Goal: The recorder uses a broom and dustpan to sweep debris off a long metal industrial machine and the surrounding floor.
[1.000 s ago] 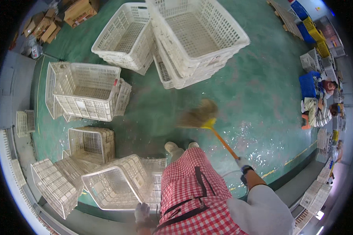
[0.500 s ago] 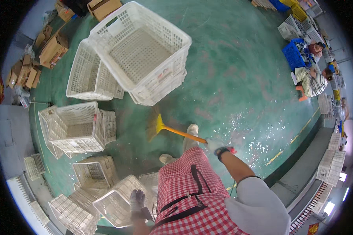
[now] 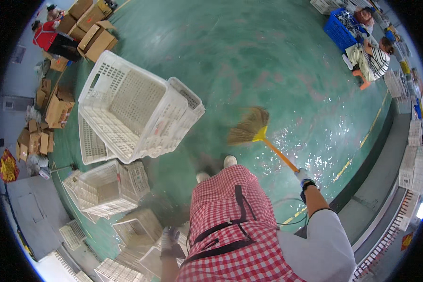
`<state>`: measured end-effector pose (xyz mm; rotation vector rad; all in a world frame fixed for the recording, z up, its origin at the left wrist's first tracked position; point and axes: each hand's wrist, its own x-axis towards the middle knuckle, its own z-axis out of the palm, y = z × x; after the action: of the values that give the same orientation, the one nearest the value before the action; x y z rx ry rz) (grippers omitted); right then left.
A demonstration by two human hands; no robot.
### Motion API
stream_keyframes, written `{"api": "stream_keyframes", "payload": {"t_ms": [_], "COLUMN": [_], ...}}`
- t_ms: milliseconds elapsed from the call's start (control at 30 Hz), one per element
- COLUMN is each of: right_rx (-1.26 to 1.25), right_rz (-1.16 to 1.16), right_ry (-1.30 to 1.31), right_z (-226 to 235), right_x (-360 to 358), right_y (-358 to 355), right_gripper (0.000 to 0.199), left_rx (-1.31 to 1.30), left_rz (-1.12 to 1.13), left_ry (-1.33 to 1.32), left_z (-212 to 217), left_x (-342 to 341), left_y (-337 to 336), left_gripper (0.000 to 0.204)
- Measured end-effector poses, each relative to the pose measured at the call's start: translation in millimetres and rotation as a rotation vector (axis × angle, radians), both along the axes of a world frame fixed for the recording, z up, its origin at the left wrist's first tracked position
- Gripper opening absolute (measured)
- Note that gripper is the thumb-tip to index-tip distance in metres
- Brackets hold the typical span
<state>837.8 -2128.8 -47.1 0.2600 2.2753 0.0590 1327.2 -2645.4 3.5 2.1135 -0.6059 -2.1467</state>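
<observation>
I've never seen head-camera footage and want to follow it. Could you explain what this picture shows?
No machine here, just a person. The fisheye camera sits on their head, looking down, and its lens bends straight edges; the red checked apron is theirs. The gloved right hand holds a broom by its orange handle. The left hand, seemingly empty, is near white crates on the green floor. Cardboard boxes stand farther off. Bright specks, perhaps litter or glints, show right of the broom.

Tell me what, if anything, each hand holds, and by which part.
The right hand holds the broom by its orange handle; the left hand appears empty.
</observation>
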Motion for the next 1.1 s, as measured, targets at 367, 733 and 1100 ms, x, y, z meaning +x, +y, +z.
{"api": "stream_keyframes", "payload": {"t_ms": [367,733,1100], "right_rx": [0.025,0.048,-0.094], "right_rz": [-0.071,-0.092,0.008], "right_ry": [0.003,0.051,0.069], "right_z": [50,28,87], "right_x": [33,55,39], "right_y": [42,73,31], "right_gripper": [0.040,0.038,0.035], "left_rx": [-0.007,-1.641,-1.459], "left_rz": [-0.139,-0.765,-1.163], "left_ry": [0.194,-0.322,-0.792], "left_z": [-38,64,70], "left_x": [-90,-334,-480], "left_y": [-67,-127,-365], "left_gripper": [0.019,0.059,0.101]}}
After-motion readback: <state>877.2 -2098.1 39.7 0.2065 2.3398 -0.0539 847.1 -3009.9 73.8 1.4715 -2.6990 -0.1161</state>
